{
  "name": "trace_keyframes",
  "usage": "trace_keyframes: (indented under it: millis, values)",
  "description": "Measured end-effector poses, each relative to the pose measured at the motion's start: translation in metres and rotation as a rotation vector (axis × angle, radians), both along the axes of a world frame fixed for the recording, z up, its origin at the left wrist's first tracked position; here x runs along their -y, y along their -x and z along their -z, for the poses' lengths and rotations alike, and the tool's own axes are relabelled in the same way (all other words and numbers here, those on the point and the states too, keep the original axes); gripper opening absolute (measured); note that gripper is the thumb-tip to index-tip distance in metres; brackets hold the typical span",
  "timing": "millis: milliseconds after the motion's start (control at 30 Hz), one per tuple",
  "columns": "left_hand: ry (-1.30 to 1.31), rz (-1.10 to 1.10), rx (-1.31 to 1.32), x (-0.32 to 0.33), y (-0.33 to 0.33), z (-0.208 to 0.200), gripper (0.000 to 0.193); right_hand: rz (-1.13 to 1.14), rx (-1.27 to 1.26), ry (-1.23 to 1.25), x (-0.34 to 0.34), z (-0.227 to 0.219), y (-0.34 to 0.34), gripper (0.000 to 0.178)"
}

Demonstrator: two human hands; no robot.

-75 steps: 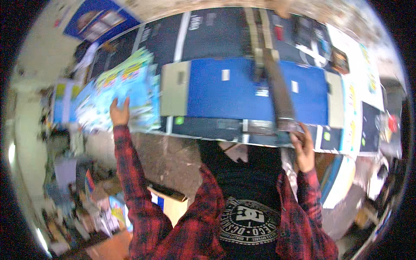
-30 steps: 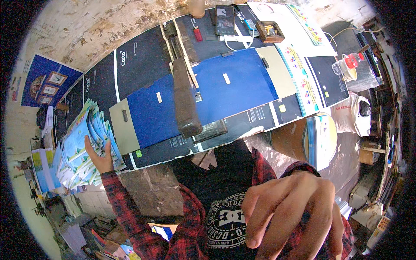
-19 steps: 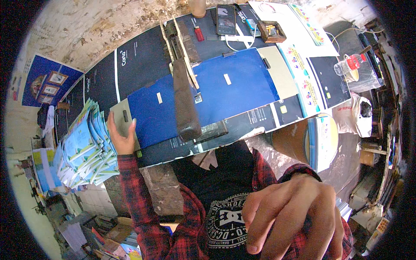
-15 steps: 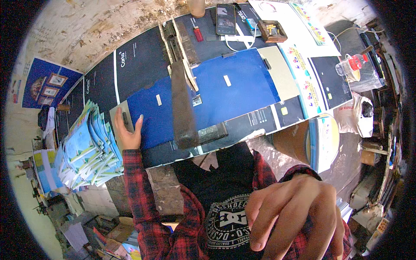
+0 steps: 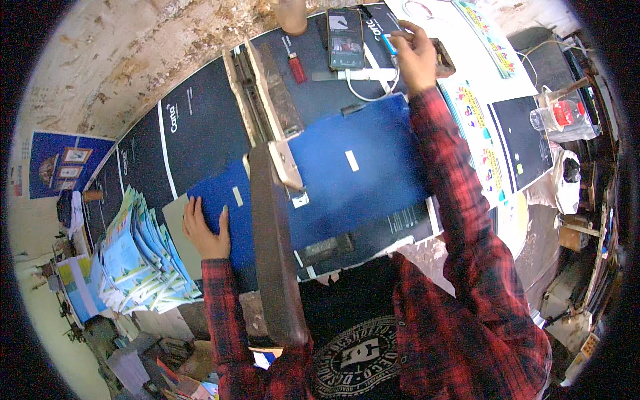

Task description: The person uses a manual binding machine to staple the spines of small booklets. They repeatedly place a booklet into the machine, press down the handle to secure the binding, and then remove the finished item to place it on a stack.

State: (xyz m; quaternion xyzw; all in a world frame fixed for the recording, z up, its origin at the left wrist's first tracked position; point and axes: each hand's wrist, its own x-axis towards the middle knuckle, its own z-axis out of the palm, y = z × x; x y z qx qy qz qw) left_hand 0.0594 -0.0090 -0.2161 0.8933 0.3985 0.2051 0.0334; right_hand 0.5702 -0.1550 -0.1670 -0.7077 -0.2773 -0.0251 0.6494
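My left hand (image 5: pixel 208 230) lies with fingers spread on the left end of a blue cover sheet (image 5: pixel 387 153), beside a grey board strip (image 5: pixel 179 217). Two small pale strips lie on the sheet. Across it stands a long wood-and-metal tool (image 5: pixel 243 87), its brown lever arm (image 5: pixel 275 267) tilted up toward me. My right hand (image 5: pixel 417 60) reaches to the far side of the table, fingers curved and apart, beside a small blue item (image 5: pixel 389 45) and over a small wooden box (image 5: pixel 443 59). I see nothing clearly gripped; its fingers partly hide both.
A phone (image 5: pixel 345 40) with a white cable, a red-handled tool (image 5: pixel 296 69) and a cup (image 5: pixel 290 17) stand along the back. Several folded printed sheets (image 5: pixel 137 257) are piled at left. Printed strips (image 5: pixel 470 140) and a plastic bottle (image 5: pixel 565 113) lie at right.
My right hand has gone from in front of my chest to the far side of the table. The lever arm has come up toward me. My left hand stays on the sheet.
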Motion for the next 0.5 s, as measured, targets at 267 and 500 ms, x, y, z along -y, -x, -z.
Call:
trace_keyframes:
  millis: [267,500]
  values:
    - [0.082,-0.084,-0.055,0.01,-0.01,-0.015,0.063,0.191,0.267,0.105,-0.089,0.035,-0.055,0.05]
    - [0.082,-0.097,-0.099,0.01,-0.011,-0.018,0.062,0.205,0.38,0.275,-0.101,0.043,-0.067,0.055]
